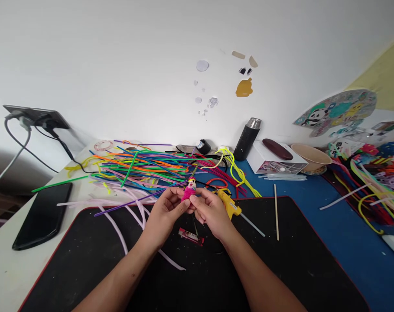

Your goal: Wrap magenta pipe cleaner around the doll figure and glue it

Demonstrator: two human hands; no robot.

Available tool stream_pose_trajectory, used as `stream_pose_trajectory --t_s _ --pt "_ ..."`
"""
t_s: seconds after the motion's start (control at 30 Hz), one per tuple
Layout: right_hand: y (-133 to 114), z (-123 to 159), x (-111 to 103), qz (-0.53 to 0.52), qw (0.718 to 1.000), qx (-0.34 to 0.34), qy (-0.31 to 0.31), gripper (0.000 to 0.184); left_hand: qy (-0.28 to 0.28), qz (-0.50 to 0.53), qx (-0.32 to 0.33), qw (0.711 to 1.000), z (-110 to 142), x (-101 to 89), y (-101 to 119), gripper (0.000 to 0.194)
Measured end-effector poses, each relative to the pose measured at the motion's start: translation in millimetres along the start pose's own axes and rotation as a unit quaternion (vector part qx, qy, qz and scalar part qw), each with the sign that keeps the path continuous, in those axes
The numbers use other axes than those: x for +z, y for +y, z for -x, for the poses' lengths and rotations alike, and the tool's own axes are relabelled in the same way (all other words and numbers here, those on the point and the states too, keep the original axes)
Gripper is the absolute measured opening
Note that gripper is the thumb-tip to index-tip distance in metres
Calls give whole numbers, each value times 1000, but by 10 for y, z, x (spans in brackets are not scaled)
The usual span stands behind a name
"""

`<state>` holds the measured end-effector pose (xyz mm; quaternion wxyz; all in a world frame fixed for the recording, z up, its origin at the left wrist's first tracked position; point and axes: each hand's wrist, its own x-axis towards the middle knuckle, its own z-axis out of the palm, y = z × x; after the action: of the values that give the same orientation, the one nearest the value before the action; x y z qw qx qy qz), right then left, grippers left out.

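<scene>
The left grip (166, 210) and right grip (215, 211) together pinch a small pink-wrapped figure (187, 194), held up near the far edge of a black mat (297, 260). Beyond, on the blue worktop (330, 229), stands a capped black flask (246, 141), contents hidden. Beside it, a white box (255, 154) shows thin sticks (275, 168) through its front and carries a maroon case (277, 149); next comes a beige bowl (312, 157), contents unclear.
</scene>
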<state>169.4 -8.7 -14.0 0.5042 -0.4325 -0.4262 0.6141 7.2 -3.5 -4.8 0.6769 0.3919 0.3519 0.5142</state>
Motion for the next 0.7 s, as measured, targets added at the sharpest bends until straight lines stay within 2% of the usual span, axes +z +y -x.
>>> stream_pose_trajectory --t_s 0.13,0.23,0.53,0.7 --pt "-28 -14 -22 20 1000 -11 11 44 -34 17 -37 999 1 -28 6 37" --pt "-33 -14 -38 32 999 -5 3 43 -46 19 -39 998 -13 -48 -5 37" --pt "-37 13 1 27 999 -18 -18 45 -17 21 -17 999 -27 -36 8 36" --pt "-100 38 5 37 999 -15 -16 44 -42 8 -13 999 -16 -39 42 31"
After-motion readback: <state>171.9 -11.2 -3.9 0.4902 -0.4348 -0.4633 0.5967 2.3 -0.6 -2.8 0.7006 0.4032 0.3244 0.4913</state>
